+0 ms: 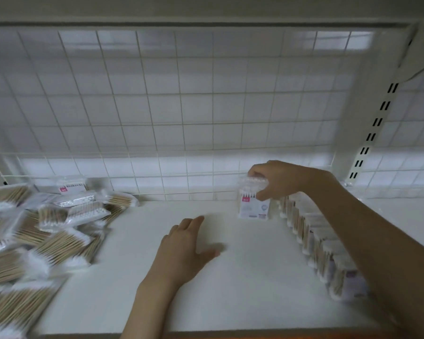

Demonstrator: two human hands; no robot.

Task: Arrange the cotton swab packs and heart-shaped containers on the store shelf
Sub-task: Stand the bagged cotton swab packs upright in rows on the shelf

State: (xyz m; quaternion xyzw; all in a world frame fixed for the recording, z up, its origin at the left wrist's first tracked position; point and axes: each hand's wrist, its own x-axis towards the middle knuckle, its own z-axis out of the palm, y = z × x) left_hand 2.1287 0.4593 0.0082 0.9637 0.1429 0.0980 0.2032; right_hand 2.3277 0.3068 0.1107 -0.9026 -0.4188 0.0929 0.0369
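Observation:
My right hand (277, 178) grips the top of an upright cotton swab pack (253, 204) with a pink label, standing on the white shelf (181, 302) near the back wire grid. To its right a row of upright swab packs (323, 250) runs from the back toward the front edge under my right forearm. My left hand (186, 245) lies open and flat, palm down, above the bare middle of the shelf, holding nothing. A loose pile of swab packs (42, 231) with wooden sticks covers the left of the shelf. No heart-shaped container is visible.
A white wire grid (181, 106) forms the back wall. A slotted white upright (375, 126) stands at the right. The shelf's front edge (230, 335) runs along the bottom of the view. The picture is blurred.

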